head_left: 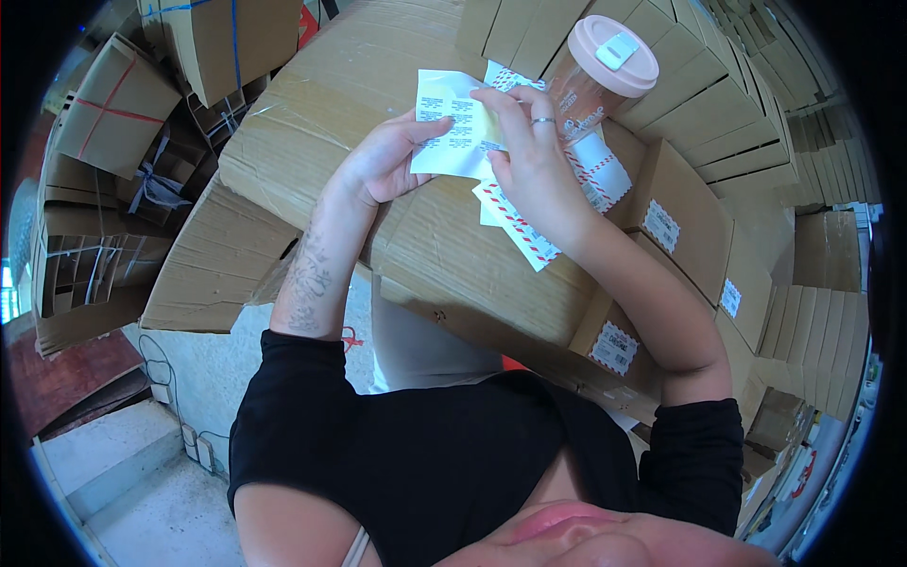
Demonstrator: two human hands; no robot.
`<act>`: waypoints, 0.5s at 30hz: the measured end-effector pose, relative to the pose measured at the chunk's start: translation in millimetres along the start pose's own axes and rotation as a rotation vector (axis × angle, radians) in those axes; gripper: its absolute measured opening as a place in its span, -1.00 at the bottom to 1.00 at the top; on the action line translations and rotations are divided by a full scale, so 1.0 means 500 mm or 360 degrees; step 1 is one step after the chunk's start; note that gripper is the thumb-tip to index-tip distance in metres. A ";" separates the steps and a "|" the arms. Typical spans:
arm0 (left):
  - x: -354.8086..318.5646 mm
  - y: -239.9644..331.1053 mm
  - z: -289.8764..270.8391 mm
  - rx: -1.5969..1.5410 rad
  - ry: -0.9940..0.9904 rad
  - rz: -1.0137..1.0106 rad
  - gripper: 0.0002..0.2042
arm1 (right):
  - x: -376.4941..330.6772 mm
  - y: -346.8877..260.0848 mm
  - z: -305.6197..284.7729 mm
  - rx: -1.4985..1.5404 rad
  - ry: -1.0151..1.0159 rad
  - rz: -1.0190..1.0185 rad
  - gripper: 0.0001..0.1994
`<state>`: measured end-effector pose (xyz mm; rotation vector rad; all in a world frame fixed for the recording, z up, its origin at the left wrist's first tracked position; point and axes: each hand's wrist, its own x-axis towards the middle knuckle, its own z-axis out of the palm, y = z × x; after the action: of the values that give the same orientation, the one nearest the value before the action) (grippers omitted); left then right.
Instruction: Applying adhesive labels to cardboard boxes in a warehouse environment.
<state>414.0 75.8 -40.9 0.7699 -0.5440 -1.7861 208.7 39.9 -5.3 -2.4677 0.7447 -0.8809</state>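
Note:
Between my hands is a white sheet of printed labels (446, 142), held above a large cardboard box. My left hand (387, 156) grips its left edge, thumb on the printed face and fingers behind. At the right edge, my right hand (529, 156) pinches the sheet, index finger at the top and thumb lower down; a yellowish patch shows by its fingers. Under my right hand lie white slips with red striped edges (515, 222), partly covered by the hand. Just beyond it stands a clear cup with a pink lid (605, 71).
The large cardboard box (321, 104) serves as the work surface. Brown boxes with printed labels (661, 227) stand at the right, beside rows of stacked flat cartons (709, 104). Tied cardboard bundles (118, 104) are at the left. Cables (161, 364) run along the floor.

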 end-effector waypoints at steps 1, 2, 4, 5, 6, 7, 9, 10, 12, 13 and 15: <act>0.003 -0.001 -0.001 -0.0016 -0.0007 -0.0007 -0.57 | 0.001 0.001 -0.002 0.0064 -0.0029 0.0053 -0.35; 0.004 -0.002 -0.003 -0.0032 -0.0013 -0.0014 -0.57 | 0.001 0.004 -0.001 0.0060 -0.0029 0.0055 -0.35; 0.004 -0.004 -0.007 0.0000 -0.0046 -0.0001 -0.58 | 0.000 0.010 0.002 0.0059 -0.0016 0.0020 -0.35; 0.003 -0.004 -0.009 0.0032 -0.0075 0.0013 -0.59 | 0.001 0.010 0.003 0.0056 -0.0018 0.0020 -0.35; 0.003 -0.006 -0.010 0.0028 -0.0078 0.0013 -0.59 | 0.002 0.008 0.002 0.0089 -0.0036 0.0077 -0.35; 0.002 -0.003 -0.004 0.0037 -0.0073 0.0022 -0.59 | 0.003 0.006 -0.002 0.0131 -0.0044 0.0133 -0.36; 0.000 0.004 0.006 0.0053 -0.0067 0.0029 -0.58 | 0.002 0.009 0.000 0.0087 0.0004 0.0081 -0.35; -0.002 0.005 0.002 0.0047 -0.0075 0.0006 -0.58 | 0.001 0.010 0.006 0.0033 0.0038 0.0030 -0.35; -0.002 0.005 -0.002 0.0039 -0.0083 -0.0018 -0.58 | 0.001 0.007 0.011 -0.0004 0.0052 0.0010 -0.35; -0.001 0.003 -0.002 0.0021 -0.0074 -0.0019 -0.59 | 0.001 0.007 0.012 -0.0042 0.0069 -0.0011 -0.35; 0.002 0.002 -0.003 0.0002 -0.0066 -0.0020 -0.59 | -0.002 0.013 0.020 -0.0096 0.0092 -0.0047 -0.36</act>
<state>415.7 74.4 -41.6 0.7398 -0.5692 -1.8167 212.6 37.4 -16.2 -2.5211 0.7670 -0.9577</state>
